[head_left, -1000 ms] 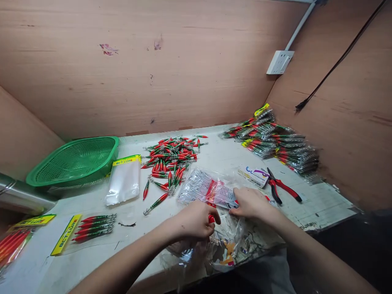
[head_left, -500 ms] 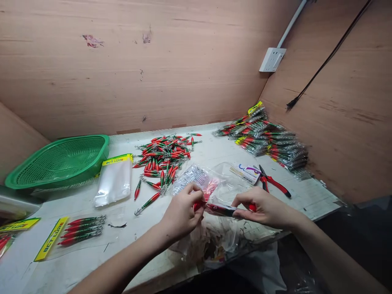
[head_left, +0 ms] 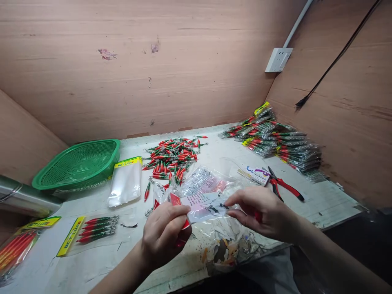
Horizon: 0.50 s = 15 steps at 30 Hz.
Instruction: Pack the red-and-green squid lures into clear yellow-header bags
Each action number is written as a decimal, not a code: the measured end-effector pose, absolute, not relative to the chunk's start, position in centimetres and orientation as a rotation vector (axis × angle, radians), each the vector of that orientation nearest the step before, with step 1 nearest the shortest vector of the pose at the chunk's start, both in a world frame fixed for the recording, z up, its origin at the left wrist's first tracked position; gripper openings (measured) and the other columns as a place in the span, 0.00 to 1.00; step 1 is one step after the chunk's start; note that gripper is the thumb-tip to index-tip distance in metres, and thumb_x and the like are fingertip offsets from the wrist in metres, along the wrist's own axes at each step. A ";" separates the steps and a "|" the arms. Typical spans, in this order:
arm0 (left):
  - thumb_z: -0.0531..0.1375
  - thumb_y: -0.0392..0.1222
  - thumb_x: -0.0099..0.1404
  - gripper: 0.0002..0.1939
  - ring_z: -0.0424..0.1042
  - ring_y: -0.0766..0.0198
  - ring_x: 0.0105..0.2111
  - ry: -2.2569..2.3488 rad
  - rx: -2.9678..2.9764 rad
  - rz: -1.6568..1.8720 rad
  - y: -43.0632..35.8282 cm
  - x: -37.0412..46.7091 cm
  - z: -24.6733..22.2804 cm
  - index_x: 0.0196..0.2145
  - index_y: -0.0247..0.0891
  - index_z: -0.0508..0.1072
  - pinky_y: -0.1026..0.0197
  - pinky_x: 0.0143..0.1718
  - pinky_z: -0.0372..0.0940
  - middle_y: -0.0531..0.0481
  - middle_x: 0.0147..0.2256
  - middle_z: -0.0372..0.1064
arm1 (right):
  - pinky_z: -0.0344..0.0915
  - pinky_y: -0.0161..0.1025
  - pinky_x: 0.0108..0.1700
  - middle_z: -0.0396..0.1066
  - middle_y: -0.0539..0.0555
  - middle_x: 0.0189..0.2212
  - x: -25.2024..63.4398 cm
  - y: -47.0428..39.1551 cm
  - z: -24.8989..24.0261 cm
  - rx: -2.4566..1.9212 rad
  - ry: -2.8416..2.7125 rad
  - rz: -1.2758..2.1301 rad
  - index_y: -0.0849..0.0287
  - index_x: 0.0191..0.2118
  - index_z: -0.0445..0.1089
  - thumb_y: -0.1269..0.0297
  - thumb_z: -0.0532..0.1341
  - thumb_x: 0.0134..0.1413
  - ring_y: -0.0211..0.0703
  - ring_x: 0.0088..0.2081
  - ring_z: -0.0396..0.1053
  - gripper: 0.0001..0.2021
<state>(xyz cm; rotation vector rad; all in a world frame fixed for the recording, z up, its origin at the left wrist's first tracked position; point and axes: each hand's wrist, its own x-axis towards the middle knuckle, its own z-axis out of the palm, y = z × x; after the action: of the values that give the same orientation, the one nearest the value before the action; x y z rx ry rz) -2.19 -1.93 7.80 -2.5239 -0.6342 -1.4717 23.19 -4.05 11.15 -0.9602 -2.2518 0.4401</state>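
My left hand is closed around the left end of a small clear plastic packet with a red header and a printed card. Small dark pieces or marks show at the packet's right end, where the thumb and forefinger of my right hand pinch its edge. A bit of red shows at the curled fingers of each hand; what it is I cannot make out. Behind the packet lies a larger clear bag of printed packets. Red-handled pliers and a white printed card are beyond my right hand.
Red-and-green fishing lures are heaped mid-table. Bagged lures are stacked at the back right. On the left are a green basket, empty yellow-topped bags and a filled lure bag. Peeling scraps cover the front edge.
My left hand has moved left and lower and turned, so the packet's printed face now shows between my hands. The whole view has shifted slightly, with table items appearing further right.
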 end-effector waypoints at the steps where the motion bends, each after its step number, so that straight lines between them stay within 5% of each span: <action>1: 0.58 0.28 0.58 0.09 0.72 0.65 0.28 -0.642 -2.508 -1.461 -1.9 -2.5 7.9 0.34 0.38 0.64 0.63 0.29 0.69 0.46 0.30 0.73 | 0.52 0.33 0.28 0.62 0.48 0.21 22.9 -4.2 11.1 -0.894 -2.318 0.250 0.63 0.37 0.67 0.68 0.56 0.61 0.34 0.23 0.57 0.04; 4: 0.58 0.27 0.57 0.10 0.72 0.66 0.27 -0.697 -2.503 -1.448 -1.8 -3.2 8.1 0.33 0.39 0.63 0.65 0.27 0.68 0.47 0.30 0.73 | 0.49 0.37 0.29 0.65 0.52 0.22 22.2 -4.3 10.9 -0.774 -2.434 -0.063 0.63 0.35 0.68 0.68 0.56 0.62 0.38 0.25 0.58 0.06; 9: 0.58 0.27 0.57 0.09 0.72 0.66 0.26 -0.667 -2.448 -1.399 -1.6 -4.0 8.1 0.33 0.38 0.64 0.63 0.28 0.69 0.47 0.30 0.74 | 0.48 0.36 0.28 0.61 0.50 0.19 21.9 -4.2 10.3 -0.785 -2.383 -0.007 0.62 0.32 0.68 0.74 0.52 0.61 0.36 0.23 0.55 0.09; 15: 0.56 0.34 0.63 0.01 0.72 0.60 0.29 -0.471 -2.436 -1.251 -1.8 -6.1 7.7 0.33 0.37 0.67 0.56 0.28 0.70 0.41 0.32 0.76 | 0.56 0.32 0.28 0.65 0.48 0.21 21.9 -3.1 10.7 -1.125 -2.167 0.640 0.62 0.45 0.72 0.58 0.56 0.62 0.34 0.23 0.60 0.14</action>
<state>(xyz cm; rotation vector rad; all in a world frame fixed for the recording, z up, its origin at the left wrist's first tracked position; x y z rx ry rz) -6.10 -1.80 7.69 -2.4358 -0.4714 -1.2509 21.87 -3.08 10.70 -1.1250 -2.1675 0.6403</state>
